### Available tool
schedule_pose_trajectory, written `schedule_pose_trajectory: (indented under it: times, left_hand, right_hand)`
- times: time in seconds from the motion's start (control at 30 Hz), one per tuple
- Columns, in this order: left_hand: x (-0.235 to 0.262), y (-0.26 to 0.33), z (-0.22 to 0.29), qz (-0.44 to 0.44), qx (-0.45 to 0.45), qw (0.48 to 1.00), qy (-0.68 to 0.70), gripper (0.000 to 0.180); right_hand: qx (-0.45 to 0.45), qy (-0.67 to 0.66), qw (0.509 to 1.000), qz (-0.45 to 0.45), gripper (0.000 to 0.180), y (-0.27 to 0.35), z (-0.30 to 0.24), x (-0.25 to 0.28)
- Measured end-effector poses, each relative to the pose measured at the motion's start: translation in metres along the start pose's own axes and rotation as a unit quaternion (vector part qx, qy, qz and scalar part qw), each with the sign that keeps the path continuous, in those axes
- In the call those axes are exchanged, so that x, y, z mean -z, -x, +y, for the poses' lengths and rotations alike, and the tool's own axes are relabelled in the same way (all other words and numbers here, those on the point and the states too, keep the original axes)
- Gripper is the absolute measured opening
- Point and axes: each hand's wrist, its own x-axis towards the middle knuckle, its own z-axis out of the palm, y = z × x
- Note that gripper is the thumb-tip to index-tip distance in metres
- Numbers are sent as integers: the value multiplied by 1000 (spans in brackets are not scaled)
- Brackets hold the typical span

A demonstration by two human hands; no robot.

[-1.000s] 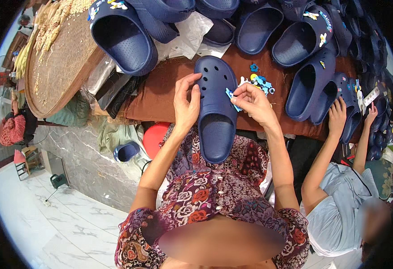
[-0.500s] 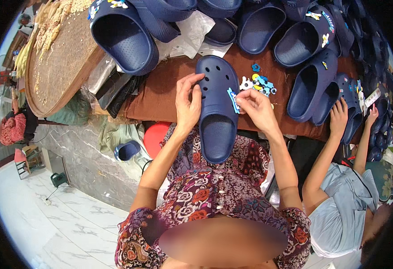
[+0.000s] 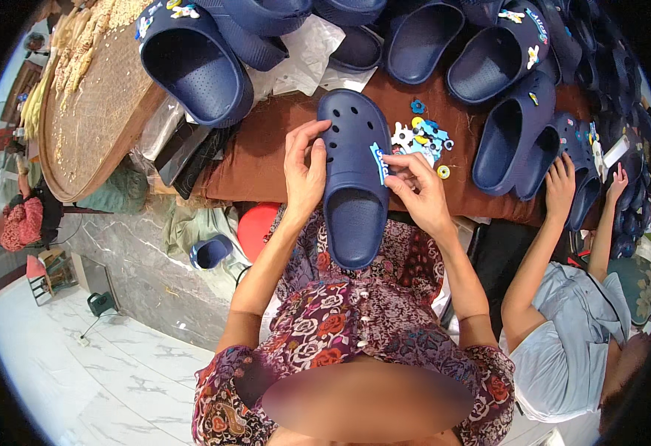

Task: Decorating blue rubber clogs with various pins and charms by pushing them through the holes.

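A navy blue clog (image 3: 351, 167) stands before me, toe pointing away, with open holes in its upper. My left hand (image 3: 305, 172) grips its left side, thumb in front and fingers reaching round the edge. At the clog's right side, a long light-blue shoe charm with white lettering (image 3: 378, 160) lies against the upper. Thumb and fingers of my right hand (image 3: 420, 192) are closed on that charm's edge. Whether its back peg sits in a hole is hidden. Just beyond the right hand, loose charms (image 3: 423, 137) in blue, white and yellow lie in a pile on the brown cloth (image 3: 266, 160).
More navy clogs (image 3: 199, 67) crowd the table's far side and right. A round woven tray (image 3: 102, 111) with grain stands at the left. A co-worker's hands (image 3: 561, 189) are on another clog at the right. A red stool (image 3: 257, 230) is below the table edge.
My right hand has moved slightly left and brought the charm closer against the clog's side. The view has shifted a little, while my left hand keeps its hold.
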Motion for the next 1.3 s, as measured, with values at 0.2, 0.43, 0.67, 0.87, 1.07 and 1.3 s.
schedule_pose_trajectory:
  times: [0.2,0.43,0.67,0.87,1.07,1.3]
  left_hand:
    - [0,0,-1,0,-4,1000,-5,28]
    - [-1,1,-3,1,-2,1000,5,28]
    - [-1,2,-3,-2,7,1000,-2,28]
    - [-2,1,-8,1,-22,1000,-3,29]
    - [0,-1,-5,0,-27,1000,-12,29]
    - [0,0,-5,-1,-15,1000,2,29]
  right_hand:
    - [-7,-34,999,15,31,1,10,-8]
    - [-4,-54,998,28,28,7,4,-10]
    - [-19,-109,992,56,25,18,18,-23]
    - [-40,-141,986,80,21,16,12,-29]
    - [-49,-99,990,92,21,23,10,-21]
    - [44,310,925,215,24,29,20,22]
